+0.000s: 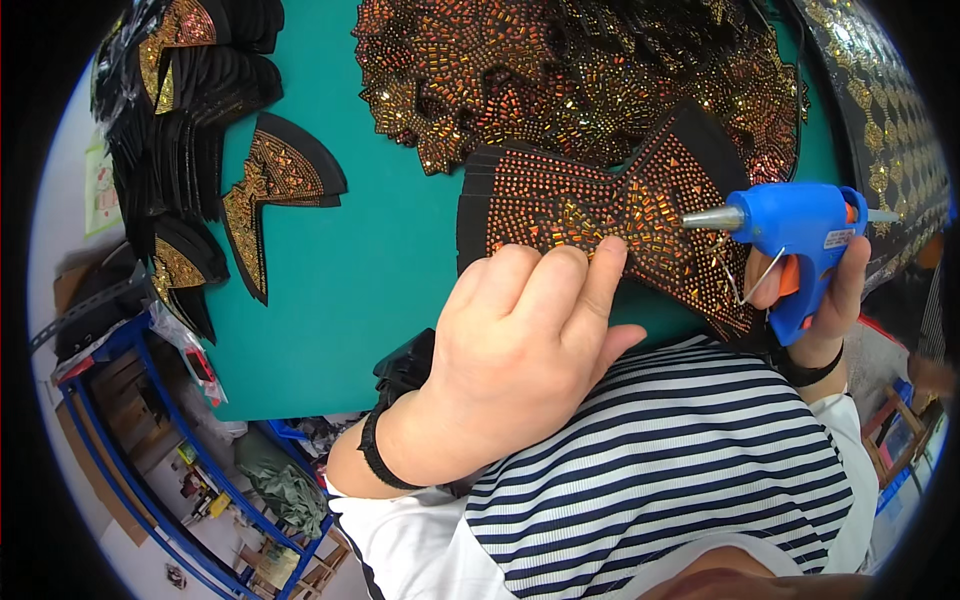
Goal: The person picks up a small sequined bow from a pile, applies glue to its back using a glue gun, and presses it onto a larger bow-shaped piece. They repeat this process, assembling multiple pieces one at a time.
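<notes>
- You look to be at the gluing step: your right hand [815, 290] grips a blue glue gun [795, 235], its metal nozzle aimed left just over the black fabric piece covered in orange beads [600, 205].
- That beaded piece lies on the green table [350, 270], at the near edge, between your two hands, with a larger heap of beaded pieces [580, 70] just behind it.
- Your left hand [525, 330] is curled into a loose fist, knuckles up, the fingertips [610, 255] pressing on the piece's near edge; nothing is pinched that can be seen.
- Your right fingers wrap the gun's handle near the orange trigger; whether the trigger is squeezed cannot be told.
- The next move likely calls for bringing the nozzle down onto the spot beside your fingertips while keeping them clear of the hot tip.
- More black and gold pieces [265, 190] lie well apart to your left.
</notes>
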{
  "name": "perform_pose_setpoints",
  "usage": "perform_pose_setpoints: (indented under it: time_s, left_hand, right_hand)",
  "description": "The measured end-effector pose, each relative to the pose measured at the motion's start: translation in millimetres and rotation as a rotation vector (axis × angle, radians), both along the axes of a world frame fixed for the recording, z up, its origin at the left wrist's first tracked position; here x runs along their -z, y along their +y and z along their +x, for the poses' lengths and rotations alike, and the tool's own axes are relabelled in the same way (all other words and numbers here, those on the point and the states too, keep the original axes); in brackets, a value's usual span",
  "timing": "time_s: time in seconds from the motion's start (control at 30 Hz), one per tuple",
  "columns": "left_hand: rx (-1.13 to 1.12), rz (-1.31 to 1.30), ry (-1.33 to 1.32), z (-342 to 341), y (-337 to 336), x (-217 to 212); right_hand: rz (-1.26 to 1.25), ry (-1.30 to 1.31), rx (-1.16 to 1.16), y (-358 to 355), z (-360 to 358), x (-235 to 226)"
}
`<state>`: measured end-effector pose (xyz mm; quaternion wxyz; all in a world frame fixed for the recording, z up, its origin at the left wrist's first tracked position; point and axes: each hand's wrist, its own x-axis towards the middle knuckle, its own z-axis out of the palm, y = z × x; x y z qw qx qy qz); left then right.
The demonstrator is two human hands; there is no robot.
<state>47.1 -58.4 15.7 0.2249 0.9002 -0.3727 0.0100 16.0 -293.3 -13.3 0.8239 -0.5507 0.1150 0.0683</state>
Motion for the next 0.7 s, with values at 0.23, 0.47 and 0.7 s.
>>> perform_pose_setpoints:
  time_s: [0.23, 0.47, 0.7]
  left_hand:
    - [0.01, 0.006, 0.01, 0.9, -0.9, 2.5]
    - [0.002, 0.011, 0.011, 1.9, -2.6, 1.0]
    - [-0.12, -0.244, 0.057, 5.2, 22.5, -1.7]
  right_hand:
    - [0.046, -0.024, 0.016, 0.3, -0.6, 5.5]
    - [0.061, -0.051, -0.005, -1.9, 1.0, 6.1]
    - [0.041, -0.186, -0.154, -7.5, 7.1, 6.5]
